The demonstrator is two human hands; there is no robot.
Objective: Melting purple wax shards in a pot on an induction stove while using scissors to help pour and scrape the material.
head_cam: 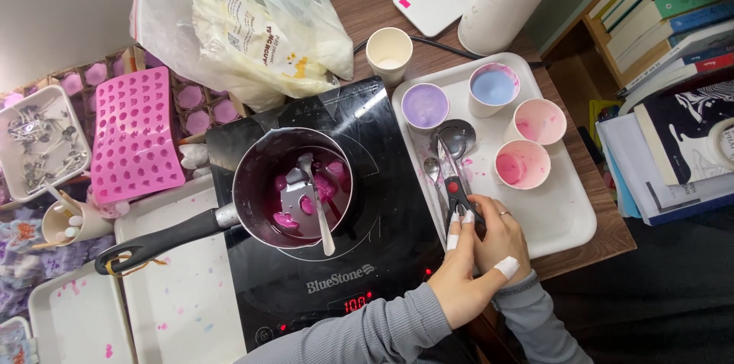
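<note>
Both hands meet at the near edge of the white tray (566, 219): the left hand (459, 276) lies with bandaged fingers stretched onto the scissors (456, 184), and the right hand (501, 238), taped at the thumb, is curled around their black handles, blades pointing toward 12 o'clock beside a metal ladle (453, 137). At 12 to 1 o'clock on the tray stand four paper cups: lilac (425, 105), blue (493, 87) and two pink (539, 121). At 9 o'clock a saucepan (294, 186) of melting magenta wax sits on the black induction hob (382, 242), a spoon inside. At 11 o'clock lies a clear zip bag (245, 24) of white flakes with a pale printed label; a pink mould (136, 134) lies at 10 o'clock.
</note>
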